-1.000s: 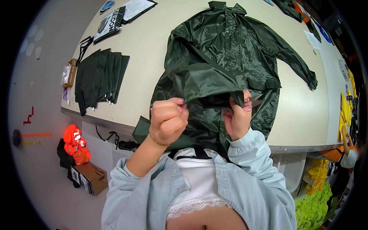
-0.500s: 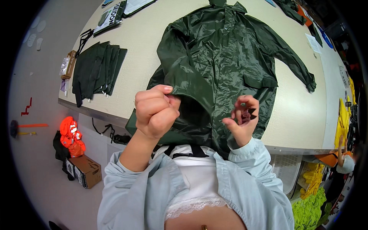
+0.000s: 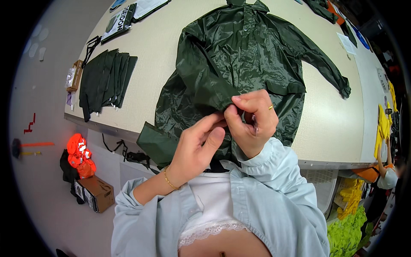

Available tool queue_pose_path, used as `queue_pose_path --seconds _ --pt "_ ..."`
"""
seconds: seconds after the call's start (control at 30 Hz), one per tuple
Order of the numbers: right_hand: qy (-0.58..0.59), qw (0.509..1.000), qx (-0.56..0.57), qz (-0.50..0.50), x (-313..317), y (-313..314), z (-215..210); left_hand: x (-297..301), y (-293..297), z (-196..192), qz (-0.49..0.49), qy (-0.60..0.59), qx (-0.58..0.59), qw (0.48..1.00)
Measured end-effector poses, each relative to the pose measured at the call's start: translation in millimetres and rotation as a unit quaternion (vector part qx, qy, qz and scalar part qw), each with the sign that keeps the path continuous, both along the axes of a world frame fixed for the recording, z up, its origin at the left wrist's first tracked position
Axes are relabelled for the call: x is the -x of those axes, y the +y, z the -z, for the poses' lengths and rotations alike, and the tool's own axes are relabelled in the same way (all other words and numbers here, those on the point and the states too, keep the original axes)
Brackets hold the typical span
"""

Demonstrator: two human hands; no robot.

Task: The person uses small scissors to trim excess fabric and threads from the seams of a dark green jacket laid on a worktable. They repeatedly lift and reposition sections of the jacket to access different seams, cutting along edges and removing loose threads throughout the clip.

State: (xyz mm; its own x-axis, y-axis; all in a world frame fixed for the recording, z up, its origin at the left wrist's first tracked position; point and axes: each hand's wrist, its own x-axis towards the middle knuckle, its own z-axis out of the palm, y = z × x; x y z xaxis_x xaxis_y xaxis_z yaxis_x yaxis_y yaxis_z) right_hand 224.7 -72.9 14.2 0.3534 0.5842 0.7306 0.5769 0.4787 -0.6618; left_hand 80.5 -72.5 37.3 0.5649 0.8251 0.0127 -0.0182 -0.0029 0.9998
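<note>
A dark green rain jacket (image 3: 244, 55) lies spread on the beige table (image 3: 162, 47), its lower hem hanging over the near edge. My right hand (image 3: 252, 122), with a ring on one finger, pinches a folded edge of the jacket near the hem. My left hand (image 3: 199, 147), wearing a thin gold bracelet, is raised beside it with fingers touching the same fold of fabric. One sleeve of the jacket stretches out to the right (image 3: 325, 68).
A stack of folded dark green pieces (image 3: 105, 79) lies at the table's left. Papers and a packet (image 3: 128, 17) sit at the far left corner. On the floor are an orange garment (image 3: 79, 152) and a cardboard box (image 3: 95, 192). Yellow-green items (image 3: 349, 222) fill bins at right.
My hands, raised and apart before, have come together over the jacket's lower edge. The left fist has opened and now touches the fold beside the right hand.
</note>
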Motion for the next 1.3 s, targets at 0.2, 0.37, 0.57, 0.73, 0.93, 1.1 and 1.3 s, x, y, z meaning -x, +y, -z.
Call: queue_pose_path --seconds 0.2,0.37,0.57,0.73,0.93,1.1,1.3 --pt "-0.052 0.998 -0.022 -0.012 -0.3 -7.7 0.2 -12.5 3.7 10.1 -0.083 -0.263 0.153 0.949" --pt "-0.074 0.991 0.084 -0.075 -8.4 -20.3 -4.8 -14.4 4.7 8.3 -0.144 -0.272 0.217 0.926" --pt "-0.062 0.967 0.162 -0.187 -34.3 -25.8 -10.1 -14.1 10.0 9.1 -0.183 -0.228 0.14 0.946" --pt "-0.13 0.974 0.125 -0.137 -41.6 -21.3 -11.7 -17.2 9.4 7.3 -0.196 -0.168 0.049 0.965" --pt "-0.203 0.962 0.129 -0.128 -46.9 -19.3 -21.4 -17.4 9.6 5.3 -0.179 -0.115 0.001 0.977" --pt "-0.203 0.963 0.129 -0.124 -47.1 -20.5 -21.0 -15.9 8.0 2.8 -0.175 -0.097 -0.015 0.98" --pt "-0.187 0.97 0.112 -0.109 -44.9 -20.0 -16.5 -14.6 9.7 4.1 -0.171 -0.092 -0.012 0.981"
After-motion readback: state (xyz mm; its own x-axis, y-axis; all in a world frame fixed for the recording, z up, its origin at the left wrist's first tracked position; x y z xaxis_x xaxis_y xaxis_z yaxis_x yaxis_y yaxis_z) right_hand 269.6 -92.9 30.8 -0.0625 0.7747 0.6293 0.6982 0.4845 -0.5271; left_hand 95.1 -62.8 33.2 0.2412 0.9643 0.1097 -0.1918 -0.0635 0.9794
